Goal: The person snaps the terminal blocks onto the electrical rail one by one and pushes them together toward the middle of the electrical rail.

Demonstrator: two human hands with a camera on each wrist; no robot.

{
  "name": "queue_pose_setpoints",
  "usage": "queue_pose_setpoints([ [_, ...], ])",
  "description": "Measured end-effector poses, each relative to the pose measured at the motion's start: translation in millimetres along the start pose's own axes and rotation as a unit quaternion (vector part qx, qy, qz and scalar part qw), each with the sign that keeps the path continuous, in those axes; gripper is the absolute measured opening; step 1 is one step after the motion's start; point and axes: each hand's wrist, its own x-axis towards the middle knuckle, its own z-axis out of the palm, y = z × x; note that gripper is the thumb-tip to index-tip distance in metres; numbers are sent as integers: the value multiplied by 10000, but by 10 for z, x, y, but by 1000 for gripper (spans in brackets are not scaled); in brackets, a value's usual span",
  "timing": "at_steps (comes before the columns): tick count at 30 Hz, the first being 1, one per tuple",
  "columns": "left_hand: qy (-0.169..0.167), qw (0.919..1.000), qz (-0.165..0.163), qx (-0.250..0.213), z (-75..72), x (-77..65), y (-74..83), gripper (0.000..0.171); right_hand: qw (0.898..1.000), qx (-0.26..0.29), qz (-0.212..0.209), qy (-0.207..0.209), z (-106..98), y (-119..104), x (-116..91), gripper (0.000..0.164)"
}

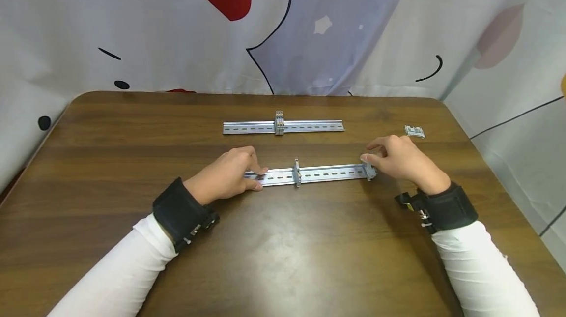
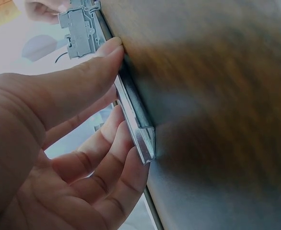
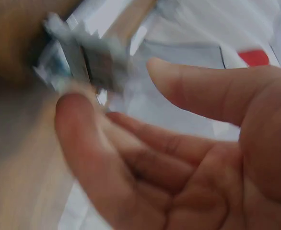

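Observation:
My left hand (image 1: pixel 227 172) pinches the left end of a slotted metal DIN rail (image 1: pixel 329 173) between thumb and fingers. A thin grey terminal block (image 1: pixel 297 173) stands across the rail near its middle; the left wrist view shows its flat side beyond the thumb. At the rail's right end sits another terminal block (image 1: pixel 369 170), blurred in the right wrist view. Beside that block is my right hand (image 1: pixel 398 157), its thumb (image 3: pixel 174 79) and fingers (image 3: pixel 78 120) spread apart with nothing between them. One fingertip overlaps the block's lower edge in the right wrist view.
Farther back lies a second DIN rail (image 1: pixel 314 126) with a group of terminal blocks (image 1: pixel 279 123) clipped near its middle. A loose terminal block (image 1: pixel 414 131) lies at the right, behind my right hand. A printed curtain (image 1: pixel 155 27) hangs behind the brown table (image 1: pixel 274 243).

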Motion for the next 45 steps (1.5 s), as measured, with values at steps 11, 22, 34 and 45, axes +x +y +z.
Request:
queue_pose_setpoints([
  [11,60,10000,-1,-42,7,12,-3,37,9474,2797,-46,-1553,-112,338,-10,39],
  [22,-23,9999,-89,-65,-19,11,18,38,9084,3786,-147,-1769,102,198,140,44],
  [34,3,9999,-101,-76,-20,16,13,36,8806,4466,-216,-1569,357,-214,219,43],
  [45,43,9999,-47,-88,5,4,5,37,8667,4728,-399,-1542,549,-584,299,40],
])
